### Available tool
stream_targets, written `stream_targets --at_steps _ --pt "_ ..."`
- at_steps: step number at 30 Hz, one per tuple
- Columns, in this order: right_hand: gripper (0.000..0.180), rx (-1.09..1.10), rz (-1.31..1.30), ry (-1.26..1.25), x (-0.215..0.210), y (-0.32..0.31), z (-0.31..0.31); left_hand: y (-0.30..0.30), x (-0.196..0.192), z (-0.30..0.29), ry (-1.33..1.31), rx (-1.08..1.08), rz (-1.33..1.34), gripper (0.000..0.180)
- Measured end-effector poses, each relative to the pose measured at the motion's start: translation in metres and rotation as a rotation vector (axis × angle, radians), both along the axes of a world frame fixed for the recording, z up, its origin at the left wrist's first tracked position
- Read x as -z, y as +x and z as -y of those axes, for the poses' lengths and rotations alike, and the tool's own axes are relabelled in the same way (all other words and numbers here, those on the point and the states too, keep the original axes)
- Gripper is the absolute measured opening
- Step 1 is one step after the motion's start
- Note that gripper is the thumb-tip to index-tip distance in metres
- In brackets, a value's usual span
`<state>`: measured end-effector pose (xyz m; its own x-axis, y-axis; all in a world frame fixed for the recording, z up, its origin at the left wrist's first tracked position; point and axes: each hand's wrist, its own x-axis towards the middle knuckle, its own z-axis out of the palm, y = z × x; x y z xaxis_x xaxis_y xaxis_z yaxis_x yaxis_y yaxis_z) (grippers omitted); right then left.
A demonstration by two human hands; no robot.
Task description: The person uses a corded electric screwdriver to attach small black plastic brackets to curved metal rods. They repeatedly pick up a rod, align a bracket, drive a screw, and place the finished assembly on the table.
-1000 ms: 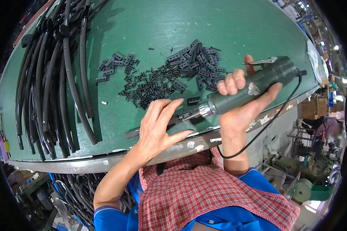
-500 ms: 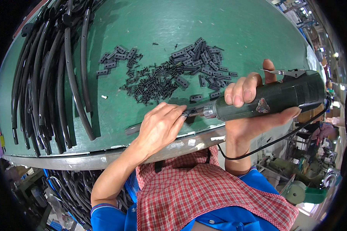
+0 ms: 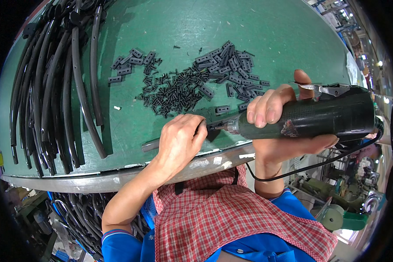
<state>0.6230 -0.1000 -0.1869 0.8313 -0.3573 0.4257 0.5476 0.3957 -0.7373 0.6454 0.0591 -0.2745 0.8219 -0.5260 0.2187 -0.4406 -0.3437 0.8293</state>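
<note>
My right hand point(image 3: 280, 114) grips a dark green electric screwdriver point(image 3: 318, 118), held level with its tip pointing left. My left hand point(image 3: 179, 139) is closed at the tip, fingers pinched on something small there; what it pinches is hidden. Under both hands a black strip point(image 3: 149, 144) lies along the near edge of the green table point(image 3: 257, 30). Just beyond lies a heap of small black screws point(image 3: 174, 92) and flat black clips point(image 3: 229, 63).
Several long curved black tubes point(image 3: 52, 96) are piled at the table's left. A smaller group of clips point(image 3: 131, 63) lies near them. More black tubes point(image 3: 83, 214) hang under the table edge. The screwdriver's cable point(image 3: 310, 163) loops off to the right, above machinery.
The screwdriver has lifted closer to the camera and levelled out. My left hand went from spread flat on the table to pinched at the tool's tip.
</note>
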Motion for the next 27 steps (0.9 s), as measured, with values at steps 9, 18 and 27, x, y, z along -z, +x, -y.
stream_targets --at_steps 9,18,27 --pt "0.075 -0.333 -0.074 -0.344 -0.001 0.008 0.000 -0.003 0.008 0.003 -0.021 -0.046 0.021 0.009" --pt "0.076 -0.485 0.052 0.259 0.016 0.030 0.016 -0.003 0.001 0.001 -0.023 -0.031 0.010 0.008" --pt "0.082 -0.116 -0.121 0.520 0.029 -0.067 0.088 0.000 -0.013 0.000 -0.004 0.080 0.019 0.038"
